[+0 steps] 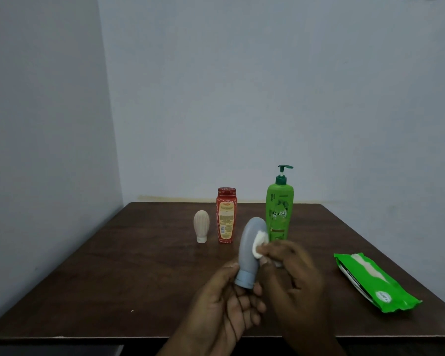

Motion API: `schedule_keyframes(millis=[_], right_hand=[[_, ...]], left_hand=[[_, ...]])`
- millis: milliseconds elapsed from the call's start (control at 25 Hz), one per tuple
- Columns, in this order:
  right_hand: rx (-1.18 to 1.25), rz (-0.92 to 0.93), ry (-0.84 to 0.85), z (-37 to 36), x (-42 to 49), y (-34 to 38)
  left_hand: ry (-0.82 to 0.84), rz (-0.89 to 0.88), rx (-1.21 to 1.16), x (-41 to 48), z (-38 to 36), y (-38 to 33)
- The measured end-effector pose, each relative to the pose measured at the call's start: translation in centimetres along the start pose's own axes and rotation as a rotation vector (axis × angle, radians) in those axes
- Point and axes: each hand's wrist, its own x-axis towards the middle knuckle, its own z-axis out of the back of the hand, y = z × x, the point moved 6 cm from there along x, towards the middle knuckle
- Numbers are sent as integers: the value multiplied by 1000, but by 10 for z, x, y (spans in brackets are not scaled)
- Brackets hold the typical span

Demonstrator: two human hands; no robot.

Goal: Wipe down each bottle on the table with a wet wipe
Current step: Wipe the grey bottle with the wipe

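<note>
A grey bottle (249, 246) with a pale blue cap is held upside down above the dark wooden table (113, 265). My left hand (229, 301) grips it at the cap end. My right hand (290, 271) pinches a folded white wet wipe (259, 242) and presses it against the bottle's right side. Behind stand a cream ribbed bottle (201, 226) on its cap, a red bottle (226, 215) and a tall green pump bottle (279, 206).
A green pack of wet wipes (373, 283) lies at the right of the table, its flap open with a white wipe showing. Pale walls close off the back and the left side. The table's front edge runs just below my hands.
</note>
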Motion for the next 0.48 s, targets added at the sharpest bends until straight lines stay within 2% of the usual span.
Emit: schedule_keyframes(millis=[160,240,360,480], right_hand=[[-23,60,248,-6,2,2],[32,-21,175,6,15,0],[-5,-103,-103,25,27,-6],[-27,-65,-18,6,19,-5]], left_hand=[[-19,24,-23,9,2,0],[-21,24,11,9,0,-1],[-55,11,28,7,-1,-1],[-39,-24,25,7,-8,2]])
